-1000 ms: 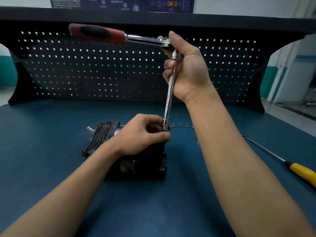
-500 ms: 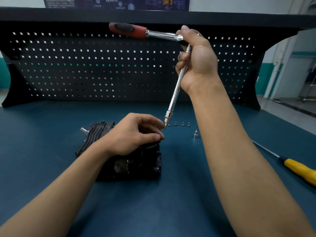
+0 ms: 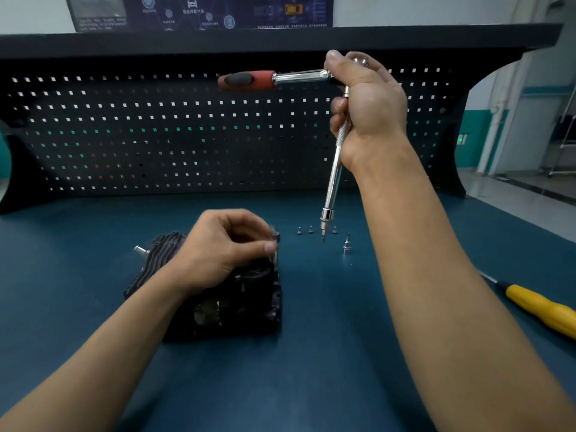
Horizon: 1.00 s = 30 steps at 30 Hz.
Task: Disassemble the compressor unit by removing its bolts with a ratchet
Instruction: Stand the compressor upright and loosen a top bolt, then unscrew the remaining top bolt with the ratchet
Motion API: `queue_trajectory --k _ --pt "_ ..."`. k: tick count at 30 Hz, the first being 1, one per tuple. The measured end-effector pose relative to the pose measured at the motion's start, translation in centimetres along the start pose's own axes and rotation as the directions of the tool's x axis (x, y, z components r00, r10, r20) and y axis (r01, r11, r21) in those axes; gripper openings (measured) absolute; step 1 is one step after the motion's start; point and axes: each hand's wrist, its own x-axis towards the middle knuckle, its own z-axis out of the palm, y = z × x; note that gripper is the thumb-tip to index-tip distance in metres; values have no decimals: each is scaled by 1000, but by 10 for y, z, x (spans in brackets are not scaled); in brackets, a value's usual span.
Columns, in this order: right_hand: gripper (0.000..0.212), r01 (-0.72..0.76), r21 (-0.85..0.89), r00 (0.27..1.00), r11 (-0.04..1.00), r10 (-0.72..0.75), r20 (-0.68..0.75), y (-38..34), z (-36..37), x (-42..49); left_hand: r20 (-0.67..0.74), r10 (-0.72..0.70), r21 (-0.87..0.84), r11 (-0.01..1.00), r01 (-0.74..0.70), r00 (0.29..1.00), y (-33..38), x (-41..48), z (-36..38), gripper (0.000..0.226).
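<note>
Both forearms enter from the near edge, cut off by the frame. On the blue table (image 3: 311,378) lies one yellow screwdriver (image 3: 542,310) at the right, its handle end out of view. Near the middle stands the single black compressor unit (image 3: 240,310), its top largely hidden beneath the left hand (image 3: 221,247), whose curled fingers and thumb pinch a small grey bolt (image 3: 275,240) at the unit's far right corner; motion blur smears the detail. Just right of it, one small socket (image 3: 347,244) stands upright. Beyond, three loose bolts (image 3: 310,229) sit in a row; the tool's tip may cover another. The right hand (image 3: 367,113) is closed round the one ratchet (image 3: 299,77) at its head, red grip pointing left, with the extension bar (image 3: 332,188) hanging tilted, its tip above the table. Farthest is the pegboard (image 3: 156,135).
</note>
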Motion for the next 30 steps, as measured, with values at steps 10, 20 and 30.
queue_trajectory --k 10,20,30 --pt "19 23 -15 999 1000 -24 -38 -7 -7 5 -237 -82 -108 992 57 968 12 32 -9 23" --pt "19 85 -6 984 996 -85 -155 -12 -36 26 236 -320 832 554 -21 917 -12 158 50 19" --pt "22 43 35 969 998 -33 -243 -13 -62 45 386 -424 839 530 -121 819 -59 191 77 18"
